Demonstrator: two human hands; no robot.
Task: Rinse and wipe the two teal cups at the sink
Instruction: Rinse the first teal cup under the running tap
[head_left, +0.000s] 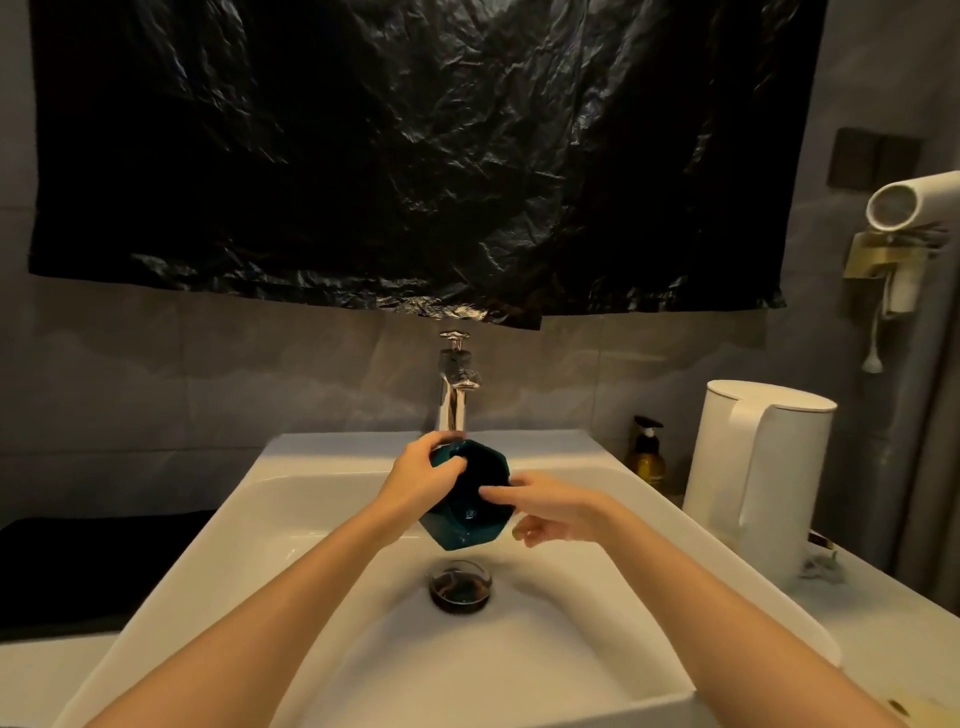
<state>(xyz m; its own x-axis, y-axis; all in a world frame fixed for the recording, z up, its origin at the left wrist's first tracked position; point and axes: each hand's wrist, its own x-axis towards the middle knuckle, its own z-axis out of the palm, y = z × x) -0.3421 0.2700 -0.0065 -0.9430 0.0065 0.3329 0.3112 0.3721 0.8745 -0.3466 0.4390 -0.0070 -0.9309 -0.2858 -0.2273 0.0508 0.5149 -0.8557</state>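
**One teal cup in hand over the basin; second cup not in view**

Counts: teal cup ×1, though the task names two. Hands ×2, faucet ×1, drain ×1. On the counter to the right: white kettle ×1, pump bottle ×1.

Position: the cup is held in the air inside the sink, directly below the faucet spout and above the drain. It touches neither. I cannot tell whether water is running.

Orientation: the mouth is turned toward the wearer, with the dark interior showing. The long axis therefore runs roughly front to back, tipped, and the base is hidden.

Left hand: fingers and thumb are curled round the cup's upper left rim. This hand carries the cup.

Right hand: one straight digit lies across the right side of the mouth. The other fingers hang loosely curled just below and clamp nothing. Whether they touch the outer wall is unclear.

Judgement: this looks like the rinse or rub step on the first cup. The cup lies to the left of the right hand and the open mouth faces that hand, so it is the nearer one for working the inside. The left hand need only hold firm and rotate the cup.
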